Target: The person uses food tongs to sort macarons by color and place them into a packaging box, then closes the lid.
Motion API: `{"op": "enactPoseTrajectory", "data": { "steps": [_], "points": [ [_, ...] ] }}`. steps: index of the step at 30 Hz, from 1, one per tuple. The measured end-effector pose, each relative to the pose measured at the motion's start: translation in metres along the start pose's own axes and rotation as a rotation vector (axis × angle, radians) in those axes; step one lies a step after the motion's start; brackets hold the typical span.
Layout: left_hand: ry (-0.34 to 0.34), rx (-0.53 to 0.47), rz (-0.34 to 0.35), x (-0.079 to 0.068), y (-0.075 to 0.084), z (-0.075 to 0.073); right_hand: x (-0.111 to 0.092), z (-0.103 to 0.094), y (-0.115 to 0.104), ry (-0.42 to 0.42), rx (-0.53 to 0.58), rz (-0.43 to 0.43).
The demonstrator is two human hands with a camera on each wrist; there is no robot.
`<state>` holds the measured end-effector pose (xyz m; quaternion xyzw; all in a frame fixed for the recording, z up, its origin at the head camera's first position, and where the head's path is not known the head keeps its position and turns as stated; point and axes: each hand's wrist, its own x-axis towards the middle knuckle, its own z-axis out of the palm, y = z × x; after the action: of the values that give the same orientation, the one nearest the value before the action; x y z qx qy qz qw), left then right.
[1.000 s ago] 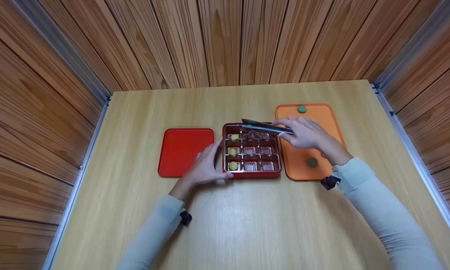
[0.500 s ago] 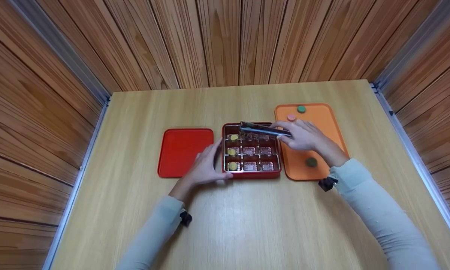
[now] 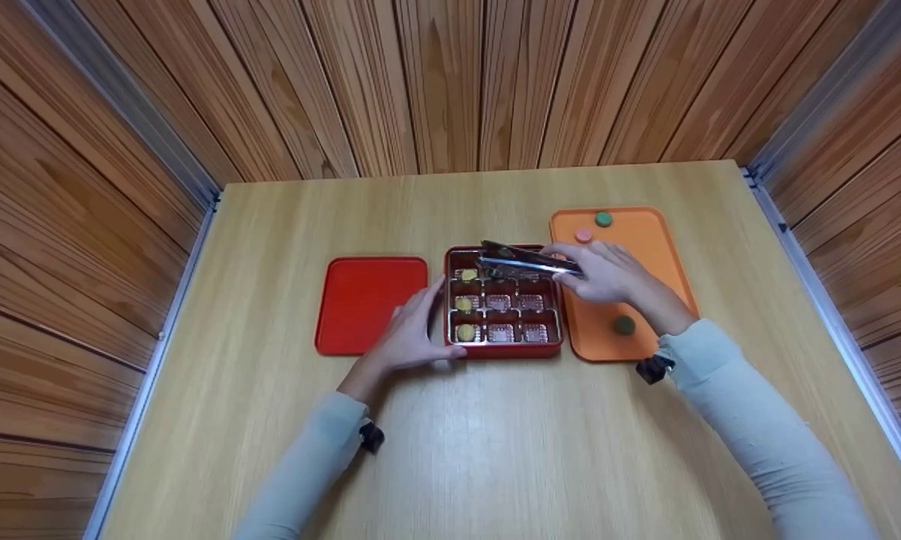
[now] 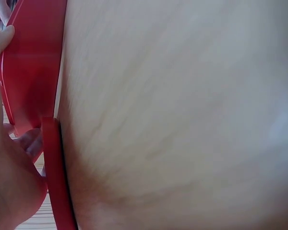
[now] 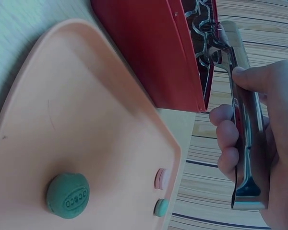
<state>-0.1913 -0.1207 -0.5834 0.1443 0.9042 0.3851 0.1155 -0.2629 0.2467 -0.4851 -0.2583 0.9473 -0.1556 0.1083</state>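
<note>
My left hand [image 3: 411, 334] rests against the left side and front corner of a red box [image 3: 514, 351], its fingers and thumb spread out straight. A clear divided insert in the box holds yellow macarons [image 3: 466, 332] down its left column. My right hand [image 3: 608, 274] grips metal tongs [image 5: 252, 148], thumb on top and fingers curled beneath. The tips of the tongs reach over the back row of the box, near its middle compartment; I cannot tell what is between them. In the left wrist view, the left thumb [image 4: 7, 37] touches the red wall of the box.
An orange tray [image 3: 593, 341] lies right of the box. On it are a dark green macaron [image 3: 624, 324], a pink one [image 3: 584, 235] and a lighter green one [image 3: 603, 219]; the right arm covers part of it. A red lid [image 3: 364, 300] lies flat at left, partly under the left hand.
My right hand and the tongs have shifted slightly left and down, uncovering more of the pink macaron. The tongs' tips stay over the back row. My left hand has not moved.
</note>
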Motion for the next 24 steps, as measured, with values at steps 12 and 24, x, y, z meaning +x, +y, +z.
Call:
{"op": "enactPoseTrajectory", "data": {
  "steps": [12,24],
  "points": [
    [-0.005,-0.004,-0.013,0.001,0.000,0.000,-0.005,-0.009,0.013,0.035,0.049,0.008],
    [-0.003,-0.002,0.007,0.000,0.001,-0.001,-0.017,-0.018,0.048,0.152,0.041,0.102]
  ]
}}
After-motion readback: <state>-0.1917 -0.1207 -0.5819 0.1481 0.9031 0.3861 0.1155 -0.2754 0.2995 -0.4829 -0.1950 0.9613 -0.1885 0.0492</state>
